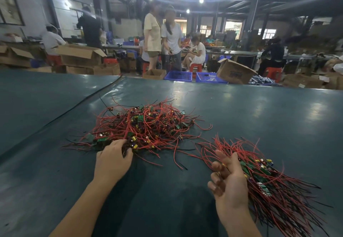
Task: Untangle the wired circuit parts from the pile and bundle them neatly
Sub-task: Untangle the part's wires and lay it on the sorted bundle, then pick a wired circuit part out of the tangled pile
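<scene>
A tangled pile (144, 125) of small green circuit boards with red and black wires lies on the dark green table (259, 110), in the middle. My left hand (113, 159) reaches into the pile's near edge, its fingertips curled among wires and parts. To the right lies a sorted bundle (269, 177) of the same parts, boards side by side and wires fanned out both ways. My right hand (229, 179) rests against the bundle's left side, palm turned up, fingers loosely bent, the thumb side against the boards.
A black cable (78, 106) runs across the table at the left along a seam. Beyond the far edge stand cardboard boxes (234, 71), blue baskets (179, 75), red stools and several people.
</scene>
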The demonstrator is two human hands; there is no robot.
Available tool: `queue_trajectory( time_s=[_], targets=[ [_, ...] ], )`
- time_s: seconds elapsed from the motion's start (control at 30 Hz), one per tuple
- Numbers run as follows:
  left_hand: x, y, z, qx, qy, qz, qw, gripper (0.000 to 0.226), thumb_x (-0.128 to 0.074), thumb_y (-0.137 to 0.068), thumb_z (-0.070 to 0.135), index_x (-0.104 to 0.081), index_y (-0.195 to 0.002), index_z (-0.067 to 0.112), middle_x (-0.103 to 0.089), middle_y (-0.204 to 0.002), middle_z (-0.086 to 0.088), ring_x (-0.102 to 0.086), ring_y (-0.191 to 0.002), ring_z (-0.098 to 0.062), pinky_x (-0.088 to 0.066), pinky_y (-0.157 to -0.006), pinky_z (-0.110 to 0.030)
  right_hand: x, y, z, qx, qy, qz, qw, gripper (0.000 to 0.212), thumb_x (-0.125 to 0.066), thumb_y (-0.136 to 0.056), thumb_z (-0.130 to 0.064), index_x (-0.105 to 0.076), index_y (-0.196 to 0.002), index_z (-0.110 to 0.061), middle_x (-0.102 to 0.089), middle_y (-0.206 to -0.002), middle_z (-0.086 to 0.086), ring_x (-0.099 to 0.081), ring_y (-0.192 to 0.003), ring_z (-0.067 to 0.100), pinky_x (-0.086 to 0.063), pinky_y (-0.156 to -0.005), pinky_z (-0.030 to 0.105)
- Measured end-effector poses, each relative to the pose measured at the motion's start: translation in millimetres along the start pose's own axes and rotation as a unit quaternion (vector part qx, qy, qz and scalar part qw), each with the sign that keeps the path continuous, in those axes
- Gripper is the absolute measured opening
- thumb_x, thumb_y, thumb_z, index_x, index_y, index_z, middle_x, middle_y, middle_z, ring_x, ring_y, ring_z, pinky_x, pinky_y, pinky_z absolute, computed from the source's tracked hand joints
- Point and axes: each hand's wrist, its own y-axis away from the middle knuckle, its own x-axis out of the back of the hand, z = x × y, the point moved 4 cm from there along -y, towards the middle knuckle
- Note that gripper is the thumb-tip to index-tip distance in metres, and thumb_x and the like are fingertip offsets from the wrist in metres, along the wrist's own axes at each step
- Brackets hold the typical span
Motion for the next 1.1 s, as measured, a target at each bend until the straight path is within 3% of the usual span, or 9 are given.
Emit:
queue_trajectory(
  time_s=[0.2, 0.33, 0.43, 0.5, 0.7, 0.8, 0.87, 1.0, 1.1],
  targets=[
    [7, 5, 13, -0.065, 0.070, 0.085, 0.992, 0.019, -0.059, -0.091, 0.007, -0.071, -0.106, 0.006, -0.071, -0.106, -0.008, -0.061, -0.101, -0.029, -0.047, -0.089, -0.045, 1, -2, 3, -0.004, 0.030, -0.007, 1.000, 0.040, -0.046, -0.098, -0.048, -0.069, -0.101, -0.015, -0.055, -0.058, -0.004, -0.034, -0.041, 0.008, -0.025, -0.037, 0.020],
    [10, 15, 34, -0.131, 0.177, 0.119, 0.968, 0.013, -0.062, -0.088, -0.003, -0.073, -0.090, 0.002, -0.072, -0.087, -0.006, -0.064, -0.084, -0.024, -0.052, -0.074, -0.033, 0, -2, 7, -0.005, 0.063, -0.023, 0.998, 0.040, -0.048, -0.098, -0.046, -0.070, -0.100, -0.012, -0.055, -0.059, -0.003, -0.035, -0.041, 0.008, -0.026, -0.037, 0.020],
    [17, 30, 54, -0.188, 0.250, 0.158, 0.936, 0.010, -0.066, -0.085, 0.008, -0.074, -0.079, 0.007, -0.067, -0.079, 0.006, -0.063, -0.076, -0.009, -0.051, -0.067, -0.025, -2, -3, 10, -0.002, 0.091, -0.037, 0.995, 0.038, -0.051, -0.097, -0.043, -0.071, -0.099, -0.010, -0.057, -0.060, -0.002, -0.038, -0.042, 0.007, -0.026, -0.035, 0.019],
    [20, 40, 68, -0.218, 0.292, 0.157, 0.918, 0.021, -0.061, -0.085, 0.022, -0.073, -0.073, 0.009, -0.067, -0.078, 0.010, -0.062, -0.074, -0.006, -0.052, -0.063, -0.025, -5, -3, 13, -0.002, 0.125, -0.051, 0.991, 0.037, -0.053, -0.096, -0.042, -0.072, -0.097, -0.011, -0.060, -0.061, -0.001, -0.040, -0.042, 0.007, -0.027, -0.035, 0.020],
    [11, 71, 106, -0.339, 0.288, 0.090, 0.891, 0.031, -0.059, -0.086, 0.023, -0.066, -0.058, 0.009, -0.064, -0.066, 0.006, -0.059, -0.063, -0.010, -0.049, -0.058, -0.027, -16, 5, 22, 0.006, 0.257, -0.101, 0.961, 0.029, -0.057, -0.093, -0.041, -0.074, -0.088, -0.018, -0.076, -0.082, 0.001, -0.060, -0.055, 0.010, -0.040, -0.044, 0.022],
    [1, 81, 115, -0.384, 0.281, 0.024, 0.879, 0.030, -0.062, -0.085, 0.023, -0.066, -0.058, 0.010, -0.064, -0.066, 0.004, -0.057, -0.061, -0.013, -0.048, -0.057, -0.025, -21, 7, 25, 0.012, 0.256, -0.122, 0.959, 0.028, -0.060, -0.093, -0.029, -0.076, -0.078, -0.012, -0.075, -0.077, 0.007, -0.065, -0.063, 0.015, -0.049, -0.053, 0.027],
    [-5, 86, 118, -0.394, 0.279, -0.018, 0.875, 0.029, -0.063, -0.084, 0.022, -0.065, -0.058, 0.010, -0.062, -0.066, 0.003, -0.055, -0.063, -0.013, -0.047, -0.059, -0.026, -23, 8, 26, 0.015, 0.230, -0.127, 0.965, 0.018, -0.061, -0.093, -0.014, -0.074, -0.084, -0.004, -0.074, -0.071, 0.007, -0.067, -0.062, 0.013, -0.054, -0.056, 0.022],
    [-14, 85, 115, -0.328, 0.345, -0.111, 0.872, 0.031, -0.063, -0.088, 0.031, -0.064, -0.059, 0.018, -0.062, -0.065, 0.005, -0.058, -0.062, -0.013, -0.049, -0.060, -0.033, -17, 5, 26, 0.029, 0.224, -0.098, 0.969, 0.014, -0.063, -0.090, 0.001, -0.071, -0.090, -0.010, -0.076, -0.075, 0.008, -0.072, -0.074, 0.020, -0.060, -0.075, 0.036],
    [-21, 79, 112, -0.180, 0.428, -0.192, 0.865, 0.050, -0.048, -0.096, 0.049, -0.066, -0.065, 0.014, -0.067, -0.066, -0.004, -0.063, -0.063, -0.024, -0.052, -0.066, -0.043, -17, 5, 22, 0.074, 0.228, -0.092, 0.966, 0.018, -0.063, -0.089, 0.003, -0.073, -0.089, -0.013, -0.076, -0.075, 0.005, -0.072, -0.072, 0.017, -0.060, -0.071, 0.029]
  ],
)
